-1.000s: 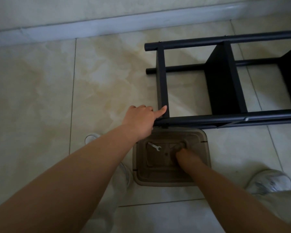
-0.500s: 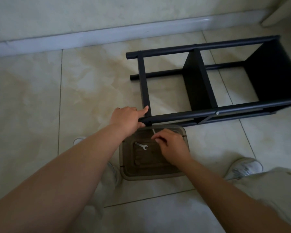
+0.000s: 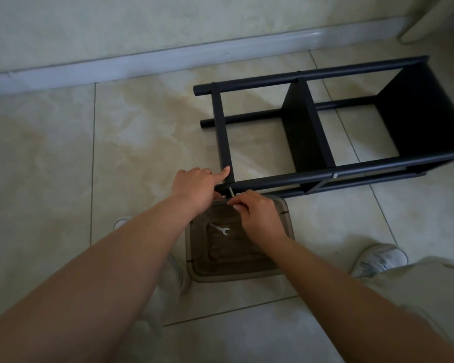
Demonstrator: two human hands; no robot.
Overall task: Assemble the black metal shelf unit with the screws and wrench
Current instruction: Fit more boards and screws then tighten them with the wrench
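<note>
glossy beige tile floor (image 3: 63, 179) under a black metal shelf unit (image 3: 325, 176) lying on its side. translucent brown plastic bin (image 3: 283, 213) sits just beside it, a small silver wrench (image 3: 220, 228) on top. left hand (image 3: 194, 187) grips the frame corner, forefinger straight; right hand (image 3: 257, 213) pinches a thin screw (image 3: 231, 192) at that corner.

Setting: home interior. Evidence: glossy beige marbled floor tiles (image 3: 50, 166), pale skirting board (image 3: 142, 61) under a plain wall (image 3: 116, 19).

We see a glossy beige marbled tile floor (image 3: 63, 158) with thin dark grout lines, a pale grey baseboard (image 3: 168, 57) along a light wall (image 3: 142, 17), all in dim light.
</note>
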